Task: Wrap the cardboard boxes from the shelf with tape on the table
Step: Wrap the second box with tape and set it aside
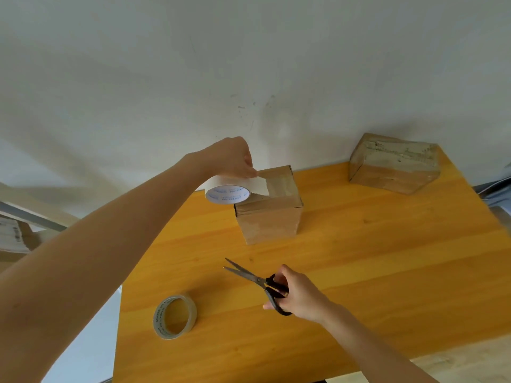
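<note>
A small cardboard box (272, 217) stands upright near the middle of the orange wooden table (387, 266). My left hand (232, 158) grips a white tape roll (228, 192) at the box's top left edge, and a strip of tape runs from the roll across the box top. Lower down, my right hand (297, 295) holds black-handled scissors (260, 281) just above the table, their blades parted and pointing left. A second cardboard box (394, 164), with tape across its top, sits at the table's far right corner by the wall.
A roll of clear tape (174, 316) lies on the table near its front left. A white wall (249, 64) runs behind the table. Stacked flat items (13, 236) show at the far left. The table's left edge drops to a pale floor.
</note>
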The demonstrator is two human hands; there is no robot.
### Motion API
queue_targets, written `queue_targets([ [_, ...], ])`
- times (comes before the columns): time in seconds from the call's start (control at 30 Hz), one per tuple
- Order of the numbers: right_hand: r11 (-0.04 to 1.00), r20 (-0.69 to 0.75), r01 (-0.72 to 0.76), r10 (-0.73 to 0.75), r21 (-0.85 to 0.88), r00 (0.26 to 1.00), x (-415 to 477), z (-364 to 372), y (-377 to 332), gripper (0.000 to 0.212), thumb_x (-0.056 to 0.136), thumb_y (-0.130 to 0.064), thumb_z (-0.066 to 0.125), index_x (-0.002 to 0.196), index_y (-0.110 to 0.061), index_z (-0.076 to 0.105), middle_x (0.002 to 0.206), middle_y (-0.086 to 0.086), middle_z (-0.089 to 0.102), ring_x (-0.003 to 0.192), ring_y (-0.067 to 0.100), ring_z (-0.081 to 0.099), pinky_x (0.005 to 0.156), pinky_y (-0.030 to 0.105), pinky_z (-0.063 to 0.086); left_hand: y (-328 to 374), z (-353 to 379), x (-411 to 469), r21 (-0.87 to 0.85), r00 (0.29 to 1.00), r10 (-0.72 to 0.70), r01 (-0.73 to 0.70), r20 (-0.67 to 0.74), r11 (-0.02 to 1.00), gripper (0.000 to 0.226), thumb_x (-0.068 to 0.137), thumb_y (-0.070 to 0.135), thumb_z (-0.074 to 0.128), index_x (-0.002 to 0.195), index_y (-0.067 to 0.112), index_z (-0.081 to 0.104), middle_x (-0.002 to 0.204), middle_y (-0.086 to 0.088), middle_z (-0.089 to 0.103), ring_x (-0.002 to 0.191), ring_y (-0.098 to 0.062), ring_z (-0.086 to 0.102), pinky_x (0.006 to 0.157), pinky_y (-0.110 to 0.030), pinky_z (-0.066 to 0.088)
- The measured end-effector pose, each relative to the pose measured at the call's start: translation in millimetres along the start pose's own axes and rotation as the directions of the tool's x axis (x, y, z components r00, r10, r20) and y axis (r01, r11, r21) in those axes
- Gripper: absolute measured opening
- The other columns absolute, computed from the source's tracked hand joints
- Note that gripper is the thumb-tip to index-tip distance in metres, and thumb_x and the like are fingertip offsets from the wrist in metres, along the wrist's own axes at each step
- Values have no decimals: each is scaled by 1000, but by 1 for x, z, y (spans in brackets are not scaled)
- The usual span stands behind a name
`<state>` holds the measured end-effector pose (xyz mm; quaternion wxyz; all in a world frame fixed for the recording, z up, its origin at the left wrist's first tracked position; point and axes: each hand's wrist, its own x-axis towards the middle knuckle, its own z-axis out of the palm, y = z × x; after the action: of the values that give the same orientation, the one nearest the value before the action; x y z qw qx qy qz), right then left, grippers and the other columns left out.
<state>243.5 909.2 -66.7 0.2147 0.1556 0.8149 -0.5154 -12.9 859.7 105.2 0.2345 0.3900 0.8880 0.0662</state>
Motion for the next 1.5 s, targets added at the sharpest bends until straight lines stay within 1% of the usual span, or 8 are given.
queue_targets([
  [0.1,953,22,-29,23,302,999,-11,-14,-15,48,69,-39,83,85,-18,42,79,-5,45,65,13,45,65,25,41,3,4,3,29,999,-37,37,0,999,28,77,38,66,65,14,56,67,-4,50,63,-20,45,61,-33,36],
  [0.23,790,43,7,-42,613,998,-17,-30,-30,45,80,-43,73,94,-10,46,77,6,47,68,16,50,78,45,56,7,6,5,36,999,-52,51,14,998,27,80,34,69,80,7,73,79,-5,69,76,-22,63,66,-32,49],
  [0.47,581,150,6,-220,814,964,-19,-43,-38,58,79,-65,60,88,-10,47,75,8,50,71,20,49,69,40,54,2,5,7,-53,999,-31,33,24,998,24,83,25,69,96,6,74,94,-6,71,89,-20,64,74,-26,48],
  [0.67,528,163,-37,-194,849,967,-10,-57,-50,59,73,-69,64,82,-12,51,75,8,50,70,19,48,61,36,56,2,2,6,-138,999,-15,19,29,990,23,84,23,69,97,5,74,93,-6,70,84,-15,60,62,-16,43],
  [0.83,533,150,-38,-168,845,974,1,-64,-64,58,72,-70,63,79,-14,54,74,7,52,68,17,51,59,33,56,2,-1,8,-178,1000,-19,22,20,984,23,83,22,69,98,5,74,95,-6,70,87,-16,61,65,-17,44],
  [1.0,531,109,-24,-131,847,985,8,-66,-72,53,86,-65,48,82,-13,53,74,8,52,67,17,52,57,30,56,-1,-3,5,-188,1000,-11,16,27,982,23,83,23,69,98,5,75,95,-6,71,91,-19,64,69,-18,46],
  [1.33,620,-18,21,-10,784,1000,14,-62,-82,51,85,-60,53,77,-10,53,64,6,51,58,15,51,47,26,51,-5,-4,2,-197,999,3,6,47,980,23,84,24,68,99,7,75,98,-6,71,94,-20,65,81,-29,51],
  [1.5,654,-97,72,3,753,995,12,-56,-85,48,81,-57,56,71,-10,52,57,3,49,53,13,49,39,23,45,-8,-1,3,-202,999,9,0,41,979,24,85,24,67,100,6,74,97,-5,70,94,-20,64,71,-19,47],
])
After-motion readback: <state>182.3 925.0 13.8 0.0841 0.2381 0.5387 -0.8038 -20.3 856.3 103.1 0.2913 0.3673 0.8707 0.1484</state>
